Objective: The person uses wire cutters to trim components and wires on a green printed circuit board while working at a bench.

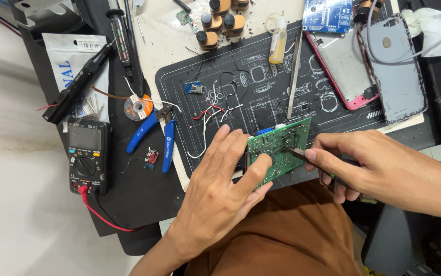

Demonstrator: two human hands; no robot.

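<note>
**A:** Where is the green circuit board (277, 150)?

**B:** It sits at the near edge of the black work mat (261, 76), tilted up on its edge, solder side toward the camera. The left hand (219, 184) has it: the thumb presses on the board's face and the fingers wrap its left edge, so that grip is closed on the board.

**A:** And the right hand (363, 166)?

**B:** Its grip is closed around a slim dark tool (296, 152), pinched between thumb and forefinger. The tool's tip touches the board near its middle. What kind of tool it is cannot be told, since the hand hides most of it.

**A:** What lies behind the board?

**B:** Loose red, white and black wires (215, 110) lie on the mat just beyond the left fingertips, with a small blue module (195, 88) among them. A long metal strip (295, 71) lies upright across the mat above the board.

**A:** And further off?

**B:** Left of the mat, blue-handled cutters (160, 135) lie beside an orange spool (138, 107). A black multimeter (87, 156) sits at the worktop's left edge with a red lead (103, 217) plugged in. At the far right, a phone in a pink frame (340, 69) and a grey phone back (394, 71) lie side by side, touching. A small bottle of yellow liquid (277, 43) lies at the mat's top edge.
</note>
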